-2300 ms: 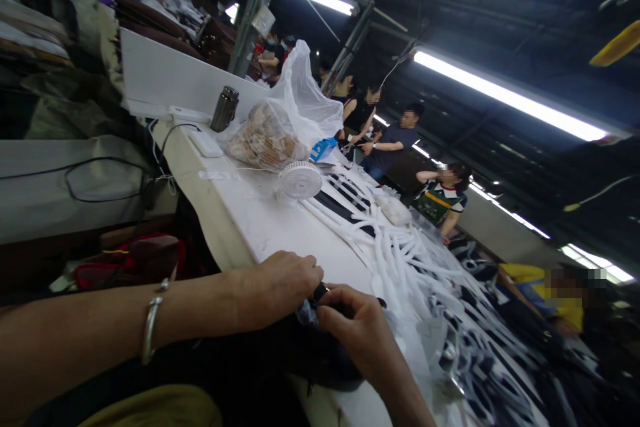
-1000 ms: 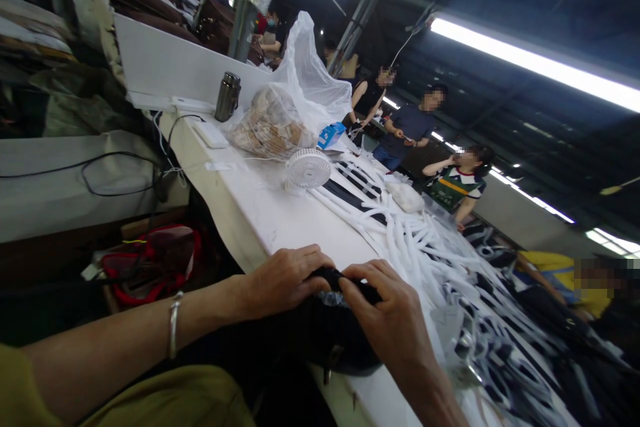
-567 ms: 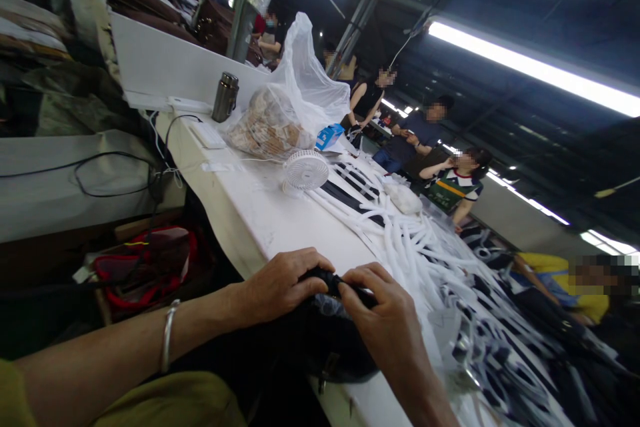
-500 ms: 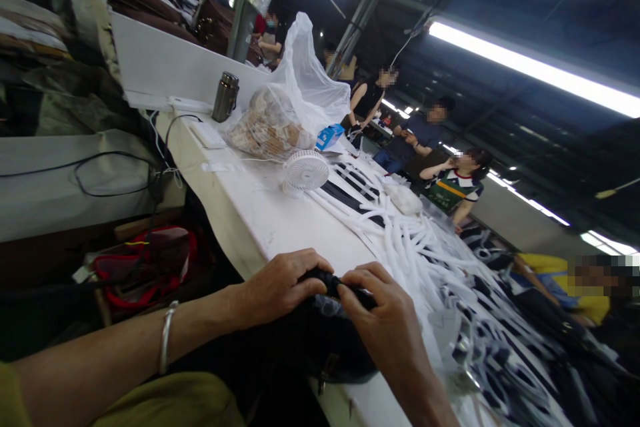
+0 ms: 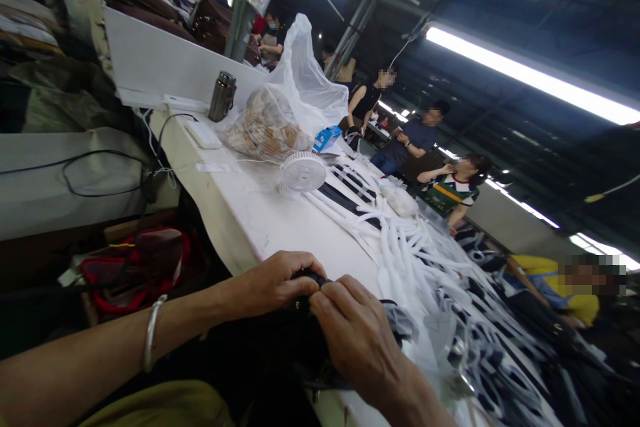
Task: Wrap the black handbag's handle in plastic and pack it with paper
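Both my hands grip a rolled black strip, apparently the handle [image 5: 311, 274] of a black bag [image 5: 295, 347] that sits low before me at the table edge. My left hand [image 5: 287, 285] pinches the strip between thumb and fingers, a bracelet on its wrist. Right beside it, my right hand [image 5: 353, 327] has its fingers folded over the strip and covers most of that end. The bag's body is dark and its shape hard to make out; small metal parts glint on it.
On the white table [image 5: 250, 213] stand a small white fan [image 5: 303, 172], a steel flask [image 5: 223, 97] and a clear plastic sack [image 5: 270, 127]. Many white tubes [image 5: 400, 240] and black-and-white strips [image 5: 500, 360] spread rightward. A red bag [image 5: 145, 263] lies below left. Several co-workers are beyond.
My right hand has slid left along the strip, close against my left hand, and its fingers have curled over. The bag's body has turned or shifted beneath. The view has swung slightly.
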The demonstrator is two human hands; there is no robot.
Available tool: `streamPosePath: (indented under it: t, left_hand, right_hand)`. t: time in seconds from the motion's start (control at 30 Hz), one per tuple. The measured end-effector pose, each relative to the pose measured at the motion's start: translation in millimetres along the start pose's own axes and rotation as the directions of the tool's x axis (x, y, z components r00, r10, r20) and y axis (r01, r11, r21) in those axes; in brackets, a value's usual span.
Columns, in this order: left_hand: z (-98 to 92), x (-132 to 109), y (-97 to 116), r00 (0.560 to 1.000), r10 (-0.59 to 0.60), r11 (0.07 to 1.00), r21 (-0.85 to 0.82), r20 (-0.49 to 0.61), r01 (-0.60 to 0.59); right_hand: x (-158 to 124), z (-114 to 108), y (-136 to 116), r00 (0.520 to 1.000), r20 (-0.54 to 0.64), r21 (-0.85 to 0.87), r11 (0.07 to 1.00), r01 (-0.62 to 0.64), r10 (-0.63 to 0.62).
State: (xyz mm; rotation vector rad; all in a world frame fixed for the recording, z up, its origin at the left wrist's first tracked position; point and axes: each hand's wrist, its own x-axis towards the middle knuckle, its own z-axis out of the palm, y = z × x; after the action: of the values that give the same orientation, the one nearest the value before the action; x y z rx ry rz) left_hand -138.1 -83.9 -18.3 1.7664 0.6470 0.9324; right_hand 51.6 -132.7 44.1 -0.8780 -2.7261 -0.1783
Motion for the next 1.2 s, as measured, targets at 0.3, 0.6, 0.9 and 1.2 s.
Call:
streamPosePath:
  t: [0.3, 0.6, 0.9, 1.2]
  left_hand:
    - [-8.8, -0.8, 2.8, 0.999, -0.051, 0.998, 0.037, -0.005, 0.051]
    - [0.6, -1.9, -5.1, 0.998, 0.003, 0.999, 0.041, -0.066, 0.0]
    - [3.2, 2.0, -8.3, 0.997, 0.008, 0.999, 0.04, -0.076, -0.005]
    - [-2.9, -0.7, 5.4, 0.993, -0.076, 0.979, 0.181, -0.092, 0.092]
  right_hand:
    - [-1.7, -12.0, 16.7, 0.945, -0.139, 0.099, 0.953, -0.285, 0.297]
    - [0.2, -7.5, 16.5, 0.986, -0.009, 0.068, 0.984, -0.165, 0.166]
    - [-7.0, 16.7, 12.9, 0.983, -0.047, 0.015, 0.985, -0.174, 0.175]
    - [-5.5, 25.3, 17.7, 0.939, -0.191, 0.178, 0.951, -0.253, 0.285]
